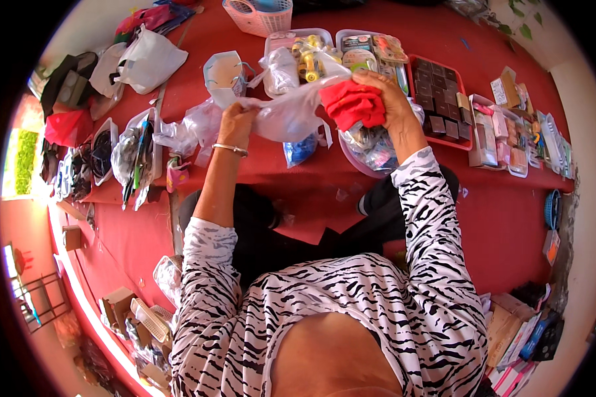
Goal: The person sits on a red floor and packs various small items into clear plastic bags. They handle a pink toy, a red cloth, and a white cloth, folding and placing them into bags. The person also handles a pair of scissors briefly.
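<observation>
A clear plastic bag (281,118) is stretched between my two hands, above the front of the red-covered table. My left hand (237,124) is closed on one end of it. In my right hand (385,99) is a bunched red cloth (353,104), gripped together with the bag's other end; the cloth lies against the bag, and I cannot tell whether any of it is inside. Just below the cloth, a round pink basin (361,159) holds plastic-wrapped items. A blue packet (300,151) lies under the bag.
A red tray (467,142) of dark boxes stands right of my right hand, with boxes of small packages (487,142) beyond. Ahead are trays with yellow toys (309,59) and a pink basket (261,20). White bags (151,59) and a bin of umbrellas (136,152) sit left.
</observation>
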{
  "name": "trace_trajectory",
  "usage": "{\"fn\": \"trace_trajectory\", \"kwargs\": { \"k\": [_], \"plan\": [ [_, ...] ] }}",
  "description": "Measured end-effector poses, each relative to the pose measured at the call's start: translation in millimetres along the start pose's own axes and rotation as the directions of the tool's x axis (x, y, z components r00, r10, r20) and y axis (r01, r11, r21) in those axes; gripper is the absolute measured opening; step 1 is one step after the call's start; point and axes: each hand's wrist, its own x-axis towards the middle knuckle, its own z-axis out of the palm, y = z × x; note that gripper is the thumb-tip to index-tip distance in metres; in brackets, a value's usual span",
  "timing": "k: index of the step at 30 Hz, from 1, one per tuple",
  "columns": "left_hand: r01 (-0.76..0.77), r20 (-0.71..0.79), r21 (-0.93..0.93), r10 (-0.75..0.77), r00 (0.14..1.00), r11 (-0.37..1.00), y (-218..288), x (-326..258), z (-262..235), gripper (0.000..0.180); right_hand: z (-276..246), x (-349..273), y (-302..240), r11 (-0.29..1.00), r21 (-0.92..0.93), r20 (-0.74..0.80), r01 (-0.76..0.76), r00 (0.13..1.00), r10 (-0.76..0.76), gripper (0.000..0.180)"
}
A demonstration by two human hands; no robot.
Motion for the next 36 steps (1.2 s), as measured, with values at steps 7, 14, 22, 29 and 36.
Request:
{"fn": "trace_trajectory", "kwargs": {
  "k": [7, 14, 22, 29, 36],
  "plan": [
    [0.023, -0.229, -0.401, -0.124, 0.965, 0.916, 6, 9, -9, 0.008, -31, 3, -31, 0.747, -0.481, -0.376, 0.459, 0.662, -0.649, 0.018],
    [0.094, -0.076, -0.485, -0.149, 0.986, 0.870, 6, 8, -18, 0.017, -4, 6, -28, 0.132, -0.950, -0.036, 0.283, 0.320, -0.947, 0.021],
    [0.148, 0.114, -0.640, -0.097, 0.989, 0.754, 11, 15, -21, 0.017, -41, 7, 41, -0.484, -0.858, -0.027, -0.169, 0.958, -0.286, 0.035],
    [0.203, 0.263, -0.621, -0.043, 0.964, 0.757, 26, 1, -18, 0.025, -4, 2, 19, -0.370, -0.911, 0.010, -0.179, 0.890, -0.455, 0.035],
    [0.319, 0.319, -0.844, -0.075, 0.945, 0.431, 45, -9, -9, 0.030, 13, 4, 33, 0.514, -0.822, 0.153, 0.245, 0.965, -0.215, 0.052]
  ]
}}
